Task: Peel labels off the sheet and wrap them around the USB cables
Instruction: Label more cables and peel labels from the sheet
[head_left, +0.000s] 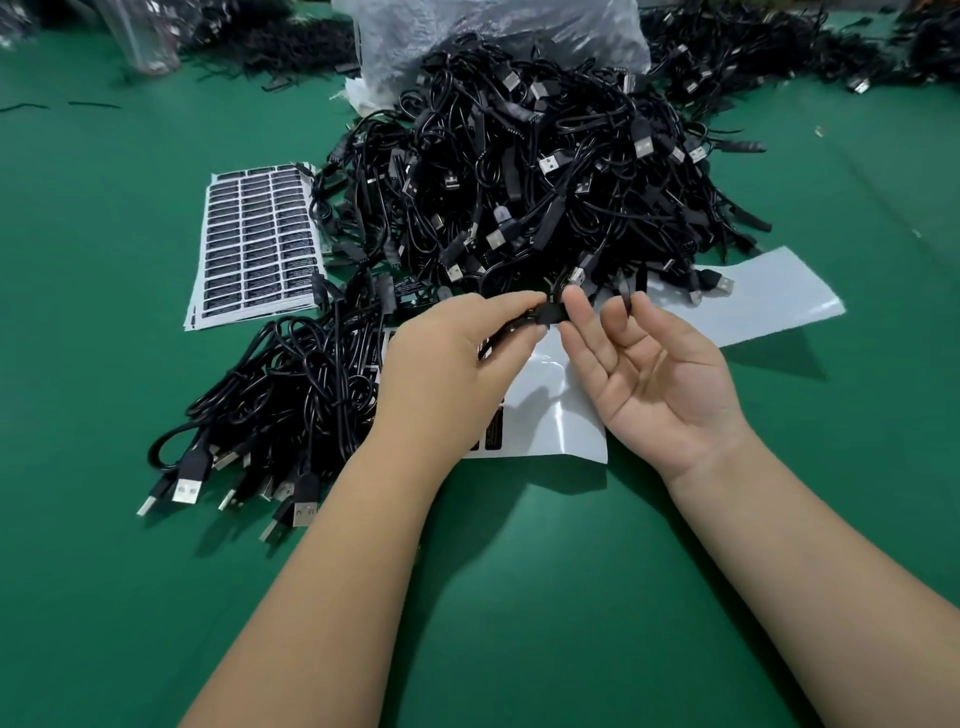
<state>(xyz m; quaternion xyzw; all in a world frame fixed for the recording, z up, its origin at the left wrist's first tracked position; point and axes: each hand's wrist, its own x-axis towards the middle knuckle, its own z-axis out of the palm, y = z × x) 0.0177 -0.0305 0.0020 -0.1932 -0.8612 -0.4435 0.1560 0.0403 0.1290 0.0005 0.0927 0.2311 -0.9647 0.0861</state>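
- Our left hand (447, 358) pinched a label (548, 314) onto a USB cable (506, 332); our right hand (654, 379) lay open, fingertip touching it.
- Cable heaps (524, 171) and label sheets (257, 244) covered the green table (519, 597).

Two hands work at centre frame: the left hand (447, 364) and the right hand (660, 379). Two cable heaps lie on the counter (519, 597): a big pile (545, 171) at upper centre, a smaller bundle (291, 400) at lower left; the cables are too tangled to count. One full label sheet (257, 244) lies at left. Two mostly peeled backing sheets: one (556, 415) under the hands, one (769, 296) at right.
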